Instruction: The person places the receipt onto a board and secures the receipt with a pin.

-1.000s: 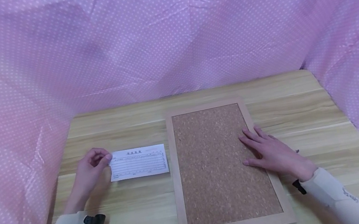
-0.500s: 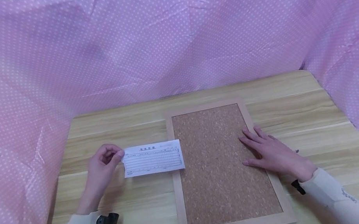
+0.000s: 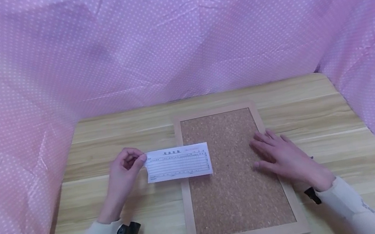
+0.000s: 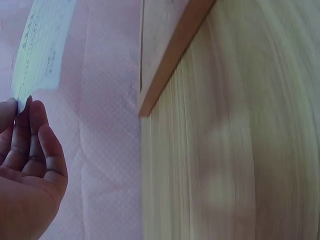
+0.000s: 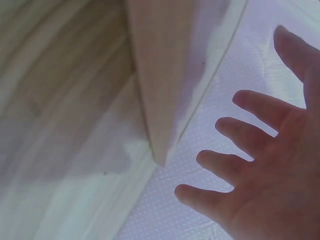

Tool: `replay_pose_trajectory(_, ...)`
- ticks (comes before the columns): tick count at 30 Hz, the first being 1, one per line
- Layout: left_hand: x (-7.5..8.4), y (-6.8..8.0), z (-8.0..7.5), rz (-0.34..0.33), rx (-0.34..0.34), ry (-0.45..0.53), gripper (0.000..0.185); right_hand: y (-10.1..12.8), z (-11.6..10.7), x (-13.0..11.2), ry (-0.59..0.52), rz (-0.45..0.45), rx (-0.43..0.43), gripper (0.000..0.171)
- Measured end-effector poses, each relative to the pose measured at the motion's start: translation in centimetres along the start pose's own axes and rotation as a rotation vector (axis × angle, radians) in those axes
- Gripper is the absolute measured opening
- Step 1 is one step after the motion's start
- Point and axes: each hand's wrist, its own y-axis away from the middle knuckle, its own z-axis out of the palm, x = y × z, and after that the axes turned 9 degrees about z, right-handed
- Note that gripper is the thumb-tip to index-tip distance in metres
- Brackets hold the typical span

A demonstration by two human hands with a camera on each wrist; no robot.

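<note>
Pink cloth (image 3: 175,44) walls off the far side and both flanks of the table (image 3: 207,103). The slip (image 3: 178,162) overhangs the board (image 3: 235,191) on its left edge, the right hand (image 3: 284,158) covers its right edge; bare cork lies between and nearer.

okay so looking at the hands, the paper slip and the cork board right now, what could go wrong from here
1. The left hand pinches the printed paper slip only at its left edge, so the free end, already over the cork board, might sag or crease.
2. The right hand rests flat on the board's right side and rim; if it lifts, the board could slide on the smooth wooden table.
3. No pin or tack is visible, so a released slip may drift.
</note>
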Motion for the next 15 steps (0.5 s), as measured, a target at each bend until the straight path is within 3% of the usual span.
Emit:
replay_pose_trajectory(6, 0.7, 0.0, 1.6, -0.018, -0.003, 0.038, 0.018, 0.1, -0.7, -0.9, -0.023, -0.031, 0.053, 0.065)
replay_pose_trajectory(15, 1.6, -0.1, 3.7, -0.016, 0.012, 0.089, 0.014, 0.8, -1.7, -2.8, -0.171, -0.053, 0.112, 0.056)
